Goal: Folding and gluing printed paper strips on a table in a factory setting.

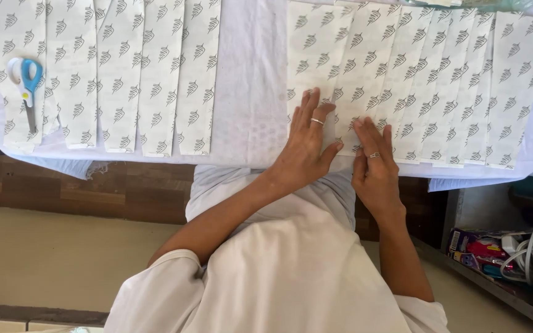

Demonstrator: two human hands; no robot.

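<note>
My left hand lies flat, fingers spread, on the near end of a white paper strip printed with small grey leaf marks. My right hand rests beside it on the neighbouring strip, fingertips pressing near the table's front edge. Each hand wears a ring. Neither hand holds anything. Several such strips lie side by side, overlapping, on a white cloth that covers the table.
A second group of printed strips lies at the left. Scissors with blue and white handles rest on them at the far left. A low shelf at the right holds packets and a white cable.
</note>
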